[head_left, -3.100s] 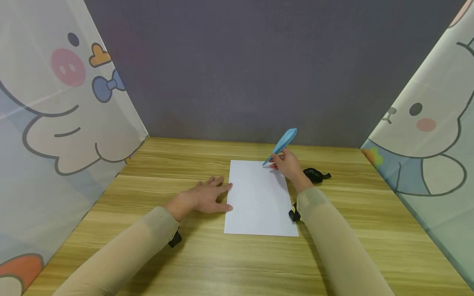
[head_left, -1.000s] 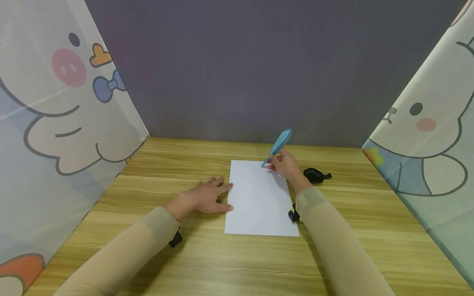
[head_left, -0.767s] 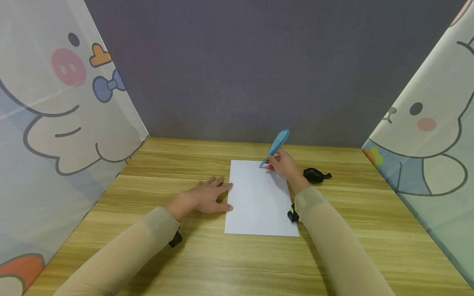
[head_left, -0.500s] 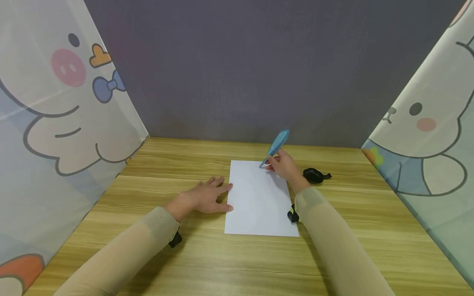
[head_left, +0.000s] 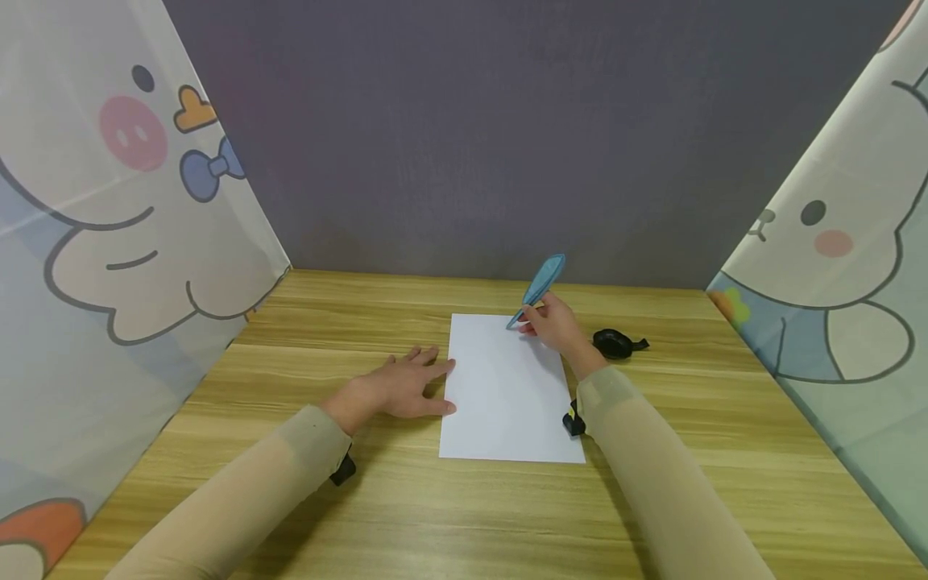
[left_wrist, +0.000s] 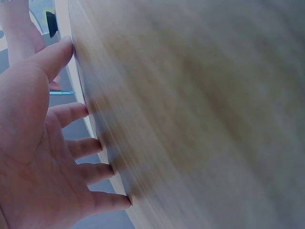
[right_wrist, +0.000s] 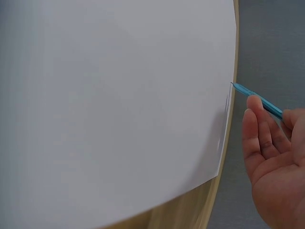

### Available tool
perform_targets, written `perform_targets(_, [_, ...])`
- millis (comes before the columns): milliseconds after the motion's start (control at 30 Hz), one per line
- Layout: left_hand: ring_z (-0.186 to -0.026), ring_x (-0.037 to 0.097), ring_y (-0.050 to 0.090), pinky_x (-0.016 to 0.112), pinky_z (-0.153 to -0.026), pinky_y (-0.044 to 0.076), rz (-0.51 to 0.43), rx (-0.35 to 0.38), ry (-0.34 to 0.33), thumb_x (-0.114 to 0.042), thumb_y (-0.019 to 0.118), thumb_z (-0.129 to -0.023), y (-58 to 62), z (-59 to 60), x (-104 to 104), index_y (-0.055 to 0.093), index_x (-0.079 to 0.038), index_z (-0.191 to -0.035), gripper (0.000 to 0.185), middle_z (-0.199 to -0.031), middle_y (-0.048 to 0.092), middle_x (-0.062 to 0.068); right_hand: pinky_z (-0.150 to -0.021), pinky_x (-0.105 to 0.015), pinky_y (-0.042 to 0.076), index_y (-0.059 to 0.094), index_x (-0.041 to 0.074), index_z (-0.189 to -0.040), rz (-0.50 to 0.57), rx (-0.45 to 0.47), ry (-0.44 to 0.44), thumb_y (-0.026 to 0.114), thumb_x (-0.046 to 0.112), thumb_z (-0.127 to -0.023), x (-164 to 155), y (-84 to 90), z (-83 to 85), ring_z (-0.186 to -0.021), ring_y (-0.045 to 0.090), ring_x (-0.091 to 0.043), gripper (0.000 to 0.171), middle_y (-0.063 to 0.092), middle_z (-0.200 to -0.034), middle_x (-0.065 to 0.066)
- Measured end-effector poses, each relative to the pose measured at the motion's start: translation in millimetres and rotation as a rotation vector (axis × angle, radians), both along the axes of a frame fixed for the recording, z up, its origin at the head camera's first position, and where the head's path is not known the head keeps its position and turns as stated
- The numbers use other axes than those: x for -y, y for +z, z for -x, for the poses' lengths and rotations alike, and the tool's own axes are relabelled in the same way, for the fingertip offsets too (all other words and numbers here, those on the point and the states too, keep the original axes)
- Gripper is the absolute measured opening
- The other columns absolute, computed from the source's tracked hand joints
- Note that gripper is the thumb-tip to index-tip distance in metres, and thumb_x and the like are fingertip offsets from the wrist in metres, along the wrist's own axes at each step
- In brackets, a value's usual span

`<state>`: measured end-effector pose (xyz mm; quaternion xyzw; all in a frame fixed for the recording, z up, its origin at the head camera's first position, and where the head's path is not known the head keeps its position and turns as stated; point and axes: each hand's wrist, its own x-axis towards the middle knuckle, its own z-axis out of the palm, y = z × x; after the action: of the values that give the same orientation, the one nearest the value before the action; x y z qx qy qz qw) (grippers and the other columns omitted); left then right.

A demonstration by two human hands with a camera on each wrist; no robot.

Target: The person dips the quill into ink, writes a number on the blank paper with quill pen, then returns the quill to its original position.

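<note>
Your sheet of paper (head_left: 509, 387) lies on the table (head_left: 290, 322) at its middle. Your left hand (head_left: 395, 385) rests flat on the table, touching the sheet's left edge. Your right hand (head_left: 554, 324) holds the pen (head_left: 538, 286) over the far right corner. A small clip (head_left: 616, 344) lies just right of it.

Left hand (head_left: 395, 388) flat, right hand (head_left: 554, 324) pinching.

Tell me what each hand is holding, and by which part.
The right hand pinches a blue pen near its tip. The left hand holds nothing, resting flat beside the paper.
</note>
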<state>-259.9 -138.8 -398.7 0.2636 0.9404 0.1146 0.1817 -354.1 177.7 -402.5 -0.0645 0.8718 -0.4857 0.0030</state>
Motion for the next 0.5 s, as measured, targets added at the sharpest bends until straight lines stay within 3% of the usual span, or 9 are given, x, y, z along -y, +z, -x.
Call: perform_targets(500, [-0.17,0.049,0.011,0.079,-0.13,0.015,-0.001,-0.004,-0.001,-0.068,0.058,-0.106,1.0,-1.0,-0.5,0.029,-0.023,-0.176,0.088,-0.185,0.012,0.018,-0.095,-0.041,0.066,0.055,0.001,-0.136,-0.021,0.018,0.026,0.054,0.026,-0.118,1.4,0.0,-1.7,-0.105,0.08,-0.034,0.031,0.076,-0.128,-0.026])
